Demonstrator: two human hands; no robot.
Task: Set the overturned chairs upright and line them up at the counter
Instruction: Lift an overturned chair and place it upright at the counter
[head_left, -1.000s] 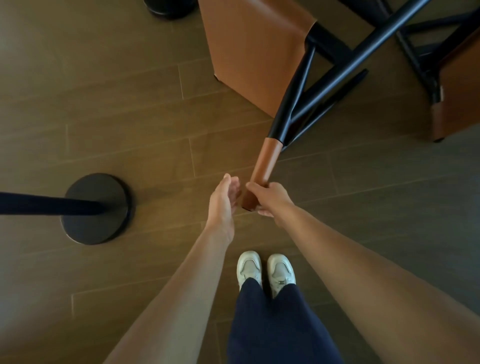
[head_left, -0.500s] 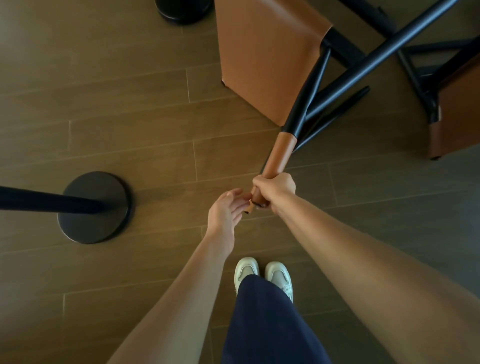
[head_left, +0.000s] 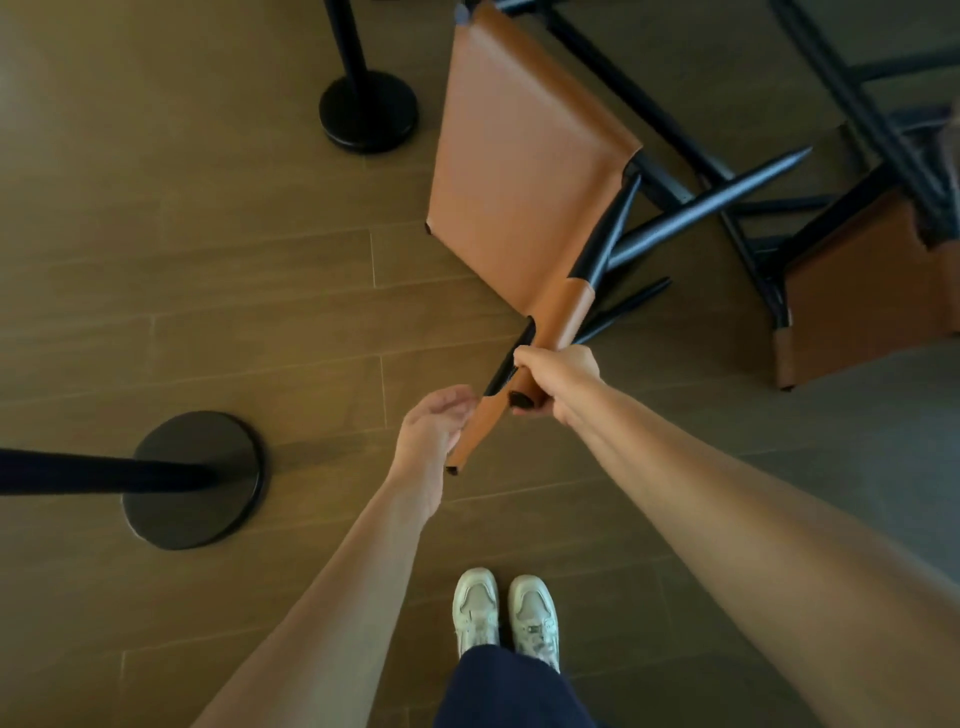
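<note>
wood floor (head_left: 208, 260) underfoot, chair (head_left: 519, 171) tipped over ahead of your feet (head_left: 504, 613). your right hand (head_left: 563, 382) grips one tan post (head_left: 566, 317), left hand (head_left: 431, 431) spread loose beside the other. lift one-handed and it could twist into the stand (head_left: 192, 478).

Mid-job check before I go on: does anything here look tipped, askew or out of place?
Yes. The near chair is tipped over, legs pointing sideways, with the right hand gripping one of its posts. A second chair lies overturned at the right edge.
</note>
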